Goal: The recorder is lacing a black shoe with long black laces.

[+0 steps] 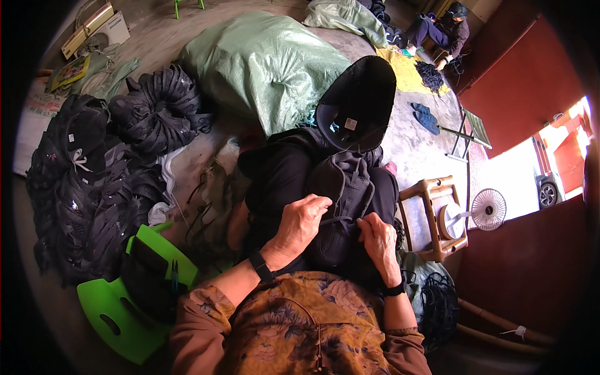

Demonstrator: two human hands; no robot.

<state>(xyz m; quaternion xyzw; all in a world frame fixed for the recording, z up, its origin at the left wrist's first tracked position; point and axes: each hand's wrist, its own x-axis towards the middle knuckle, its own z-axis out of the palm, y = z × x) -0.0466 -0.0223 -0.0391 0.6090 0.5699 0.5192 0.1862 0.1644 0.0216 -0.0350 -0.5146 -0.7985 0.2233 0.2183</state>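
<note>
A black shoe upper [342, 181] lies across my dark-trousered lap, its toe toward me. A thin black lace [338, 220] runs across it between my hands. My left hand [304, 220] is closed in a pinch at the shoe's left side, beside the lace. On the other side my right hand [376, 234] is also closed, thumb and forefinger together at the lace's right end. The lace between the fingertips is dark and hard to make out. Just beyond the shoe, a black bowl-shaped piece [359, 103] with a white label inside stands over my knees.
Bundles of black uppers [87, 194] are heaped at the left, near a green plastic chair [128, 315] holding dark-handled snippers [175, 275]. A large pale green sack [269, 65] lies ahead. At right are a bamboo stool [431, 219] and small fan [487, 209]. Another person [440, 34] sits far right.
</note>
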